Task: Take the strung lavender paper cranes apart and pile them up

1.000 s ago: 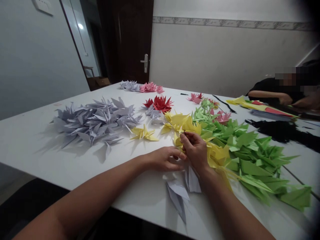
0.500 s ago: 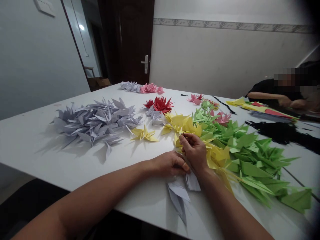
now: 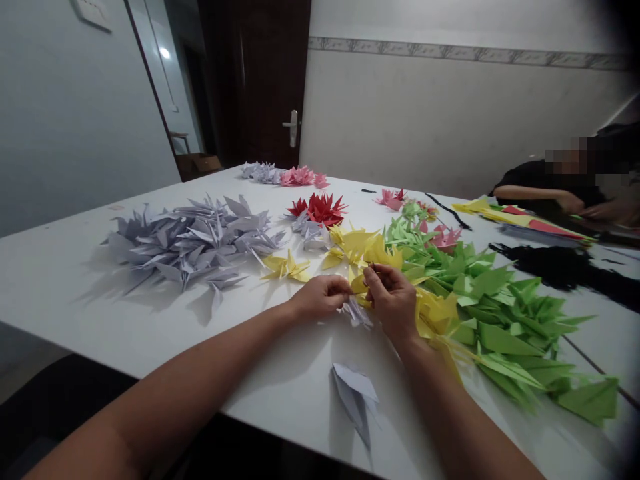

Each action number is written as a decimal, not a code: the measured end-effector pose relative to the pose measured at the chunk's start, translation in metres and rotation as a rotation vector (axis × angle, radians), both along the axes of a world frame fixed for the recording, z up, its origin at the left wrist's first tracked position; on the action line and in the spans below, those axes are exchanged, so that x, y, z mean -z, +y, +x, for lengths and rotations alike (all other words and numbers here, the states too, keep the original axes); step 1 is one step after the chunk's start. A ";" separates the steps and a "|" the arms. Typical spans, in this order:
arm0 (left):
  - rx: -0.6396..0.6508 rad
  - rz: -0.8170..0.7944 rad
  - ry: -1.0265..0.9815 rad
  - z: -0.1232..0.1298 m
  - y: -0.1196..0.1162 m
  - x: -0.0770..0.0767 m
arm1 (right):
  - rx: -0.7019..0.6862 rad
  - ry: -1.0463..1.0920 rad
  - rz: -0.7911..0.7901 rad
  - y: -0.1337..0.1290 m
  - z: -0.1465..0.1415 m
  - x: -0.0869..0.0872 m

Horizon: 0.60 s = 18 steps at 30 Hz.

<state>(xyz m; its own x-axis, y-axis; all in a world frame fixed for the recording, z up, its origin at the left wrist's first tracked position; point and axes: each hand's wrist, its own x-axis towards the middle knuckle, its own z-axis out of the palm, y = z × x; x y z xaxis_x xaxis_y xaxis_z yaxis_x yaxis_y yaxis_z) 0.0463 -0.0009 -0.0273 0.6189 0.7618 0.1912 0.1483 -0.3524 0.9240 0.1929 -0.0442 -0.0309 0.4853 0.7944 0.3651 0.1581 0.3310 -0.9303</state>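
Note:
My left hand (image 3: 324,297) is closed in a pinch, and a small white folded paper crane (image 3: 357,313) hangs at its fingertips. Close by on the right, my right hand (image 3: 393,300) pinches something thin and dark that is too small to name. The fingertips of both hands are nearly together above the table. On the table in front of my forearms lies another pale paper crane (image 3: 355,397). Yellow paper cranes (image 3: 437,313) lie beside and beyond my right hand, with a single yellow crane (image 3: 287,268) left of it.
A big heap of pale grey-white cranes (image 3: 185,243) covers the left of the white table (image 3: 165,327). Green cranes (image 3: 510,313) spread on the right; red ones (image 3: 323,210) sit farther back. Black strands (image 3: 565,267) and a person (image 3: 540,177) are at the far right.
My left hand has risen away from the table's near edge toward my right fingertips, bringing the white folded crane with it. My right hand has barely shifted.

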 end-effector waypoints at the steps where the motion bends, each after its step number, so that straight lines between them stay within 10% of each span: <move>1: -0.055 -0.035 -0.033 -0.001 0.001 -0.001 | 0.000 0.003 0.002 0.000 0.000 0.000; 8: -0.405 -0.260 -0.314 -0.007 0.012 -0.015 | -0.104 -0.068 0.050 -0.005 -0.007 -0.001; 18: -0.387 -0.350 -0.530 -0.005 0.011 -0.017 | -0.137 -0.415 0.011 -0.010 -0.008 0.004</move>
<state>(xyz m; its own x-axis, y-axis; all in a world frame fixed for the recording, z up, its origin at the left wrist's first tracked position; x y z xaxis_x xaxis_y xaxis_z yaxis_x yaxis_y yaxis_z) 0.0412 0.0105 -0.0104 0.1858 0.9779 0.0959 -0.2949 -0.0376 0.9548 0.1847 -0.0540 -0.0353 0.1859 0.8363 0.5158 0.4716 0.3846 -0.7935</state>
